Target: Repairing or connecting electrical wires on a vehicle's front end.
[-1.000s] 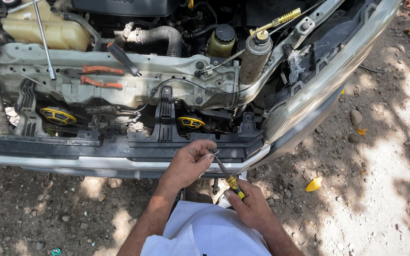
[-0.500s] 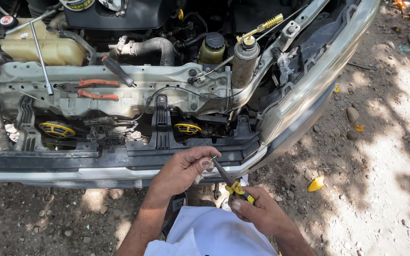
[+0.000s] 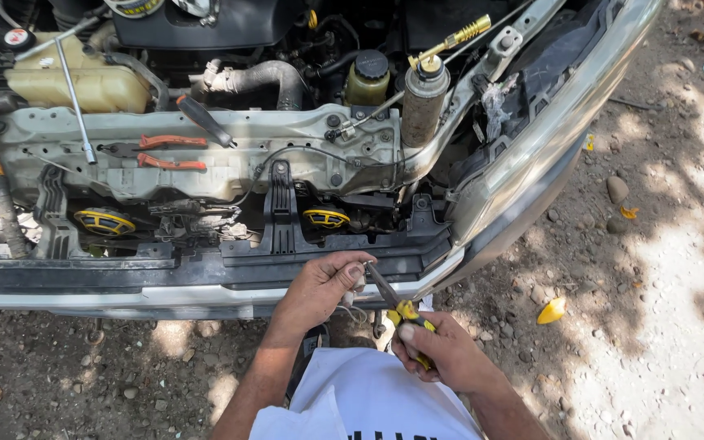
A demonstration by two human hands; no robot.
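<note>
Both hands barely shifted, right hand [image 3: 442, 354] grip clenched on pliers [image 3: 393, 300], tips meeting small part pinched by left hand [image 3: 319, 287]

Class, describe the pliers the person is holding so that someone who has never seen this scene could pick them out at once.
Start at the car's front bumper, with the open engine bay above. Just below its middle, the right hand grips pliers whose dark jaws point toward the left hand. Their yellow-and-black handles set them apart from the red-handled pliers lying on the pale crossmember.
</note>
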